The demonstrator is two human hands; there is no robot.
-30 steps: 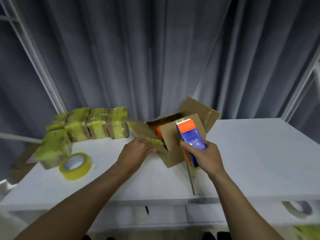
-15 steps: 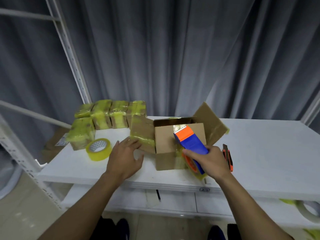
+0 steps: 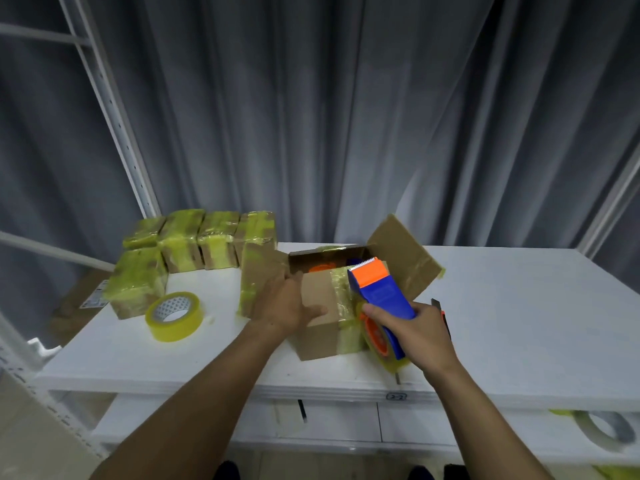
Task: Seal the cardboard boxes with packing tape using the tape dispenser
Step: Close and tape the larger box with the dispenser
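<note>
The open cardboard box sits near the middle of the white table, close to its front edge; its right flap leans out toward 2 o'clock, and its left flap, streaked with yellowish tape, stands nearly upright at 9 o'clock. The left hand rests on the near flap, thumb laid across the flap's face; the fingers reach past the flap's left edge and their tips are hidden, so whether they grip it cannot be told. The right hand is clenched round the blue tape dispenser (orange head pointing to 12 o'clock, over the right part of the near flap); the dispenser's tape roll hangs beside the box's front right corner. A strip of tape runs down the near flap and the front wall.

At 10 o'clock from the box stand sealed boxes, wrapped in yellowish tape; a loose tape roll lies at 9 o'clock, well apart from the box. An orange and black utility knife lies at 3 o'clock, just behind the right hand. Grey curtains hang behind the table.
</note>
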